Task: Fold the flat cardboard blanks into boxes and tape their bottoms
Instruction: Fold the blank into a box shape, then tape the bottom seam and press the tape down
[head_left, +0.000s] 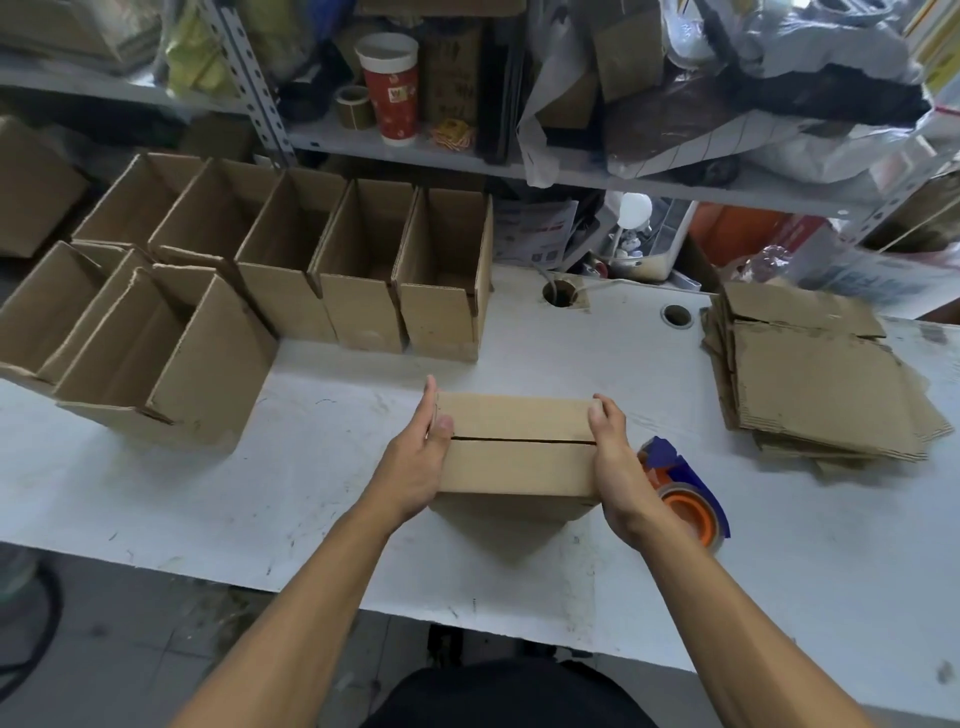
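Note:
A folded cardboard box (519, 447) stands upside down at the middle of the white table (311, 467), its two bottom flaps closed with a dark seam between them. My left hand (421, 457) presses flat against its left side, thumb on top near the seam. My right hand (615, 462) holds the right side, fingers curled over the top edge. A tape dispenser (685, 493), blue with an orange roll, lies just right of my right hand. A stack of flat cardboard blanks (810, 379) sits at the right.
Several open finished boxes (363, 270) stand in a row at the back left, with more (145, 353) at the left edge. Two cable holes (561, 292) pierce the table behind the box. Cluttered shelves (395, 145) rise at the back.

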